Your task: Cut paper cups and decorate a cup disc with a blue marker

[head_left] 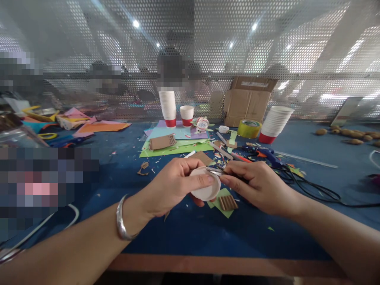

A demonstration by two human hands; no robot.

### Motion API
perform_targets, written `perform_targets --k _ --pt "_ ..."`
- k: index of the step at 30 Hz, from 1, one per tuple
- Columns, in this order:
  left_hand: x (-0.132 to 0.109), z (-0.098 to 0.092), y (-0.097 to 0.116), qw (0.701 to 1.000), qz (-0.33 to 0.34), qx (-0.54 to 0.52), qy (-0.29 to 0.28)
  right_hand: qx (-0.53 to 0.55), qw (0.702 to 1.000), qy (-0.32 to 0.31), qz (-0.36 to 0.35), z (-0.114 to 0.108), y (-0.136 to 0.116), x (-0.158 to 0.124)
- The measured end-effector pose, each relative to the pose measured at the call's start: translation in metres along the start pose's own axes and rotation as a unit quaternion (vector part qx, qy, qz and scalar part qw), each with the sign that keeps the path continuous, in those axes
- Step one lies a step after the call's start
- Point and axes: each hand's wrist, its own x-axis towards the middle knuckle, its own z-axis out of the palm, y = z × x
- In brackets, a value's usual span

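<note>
My left hand (181,182), a silver bangle on its wrist, pinches a shallow round white paper piece (203,192), like the cut-off base of a paper cup. The thumb lies over its inside, with fingers behind and beneath. My right hand (252,182) is closed around small scissors (214,171); their metal blades meet the upper right rim of the white piece, and the handles are mostly hidden by the fingers. Just below the hands, a corrugated cardboard scrap (228,202) lies on a green paper piece (225,213).
Paper scraps litter the blue table (184,237). Behind stand cup stacks (168,109) (274,122), yellow tape (249,128) and a cardboard box (249,101). A blue glue gun (271,156) with a black cord lies right; coloured paper (103,126) lies left.
</note>
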Motion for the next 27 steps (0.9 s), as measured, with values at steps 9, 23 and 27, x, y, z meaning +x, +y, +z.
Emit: perform_targets --k 9,23,27 --pt "-0.003 -0.005 0.005 0.989 -0.084 -0.106 -0.065 0.004 1.000 -0.012 0.004 -0.002 -0.004 0.000" --pt "0.006 -0.010 -0.004 0.992 0.085 0.081 0.039 0.029 0.998 0.036 0.032 -0.002 0.004 0.002" --pt "0.006 -0.014 -0.006 0.933 0.205 0.266 0.131 0.005 0.998 0.048 0.035 0.000 0.002 -0.001"
